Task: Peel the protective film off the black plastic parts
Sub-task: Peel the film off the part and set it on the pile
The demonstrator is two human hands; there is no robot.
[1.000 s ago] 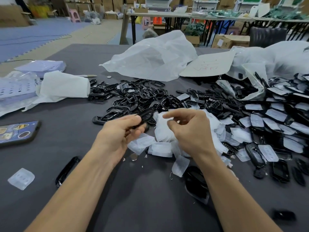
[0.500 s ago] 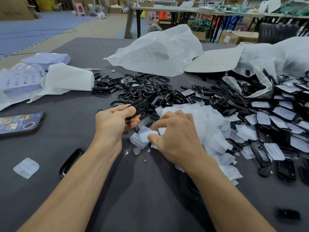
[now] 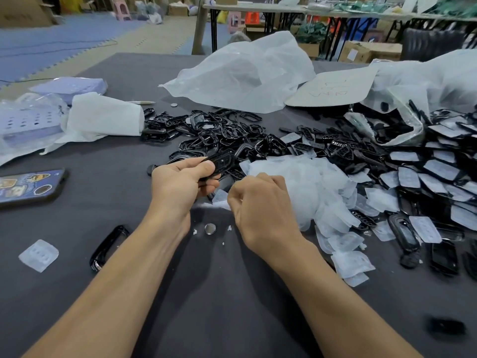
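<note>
My left hand (image 3: 180, 182) pinches a black plastic part (image 3: 222, 161) between thumb and fingers, just above the table. My right hand (image 3: 260, 205) sits close beside it, knuckles up and fingers curled at the edge of a heap of peeled film (image 3: 304, 187); what its fingertips hold is hidden. Behind the hands lies a pile of bare black parts (image 3: 227, 133). To the right, several black parts with film still on them (image 3: 438, 171) are spread out.
A phone (image 3: 28, 186) lies at the left, a loose black frame (image 3: 108, 248) and a film piece (image 3: 38, 254) near my left forearm. A coin cell (image 3: 209, 228) sits between my wrists. White bags (image 3: 242, 73) and paper (image 3: 103, 117) lie behind on the grey table (image 3: 219, 293).
My right hand dropped from in front of me down to the film heap's edge. My left hand kept the black part and shifted slightly toward the pile.
</note>
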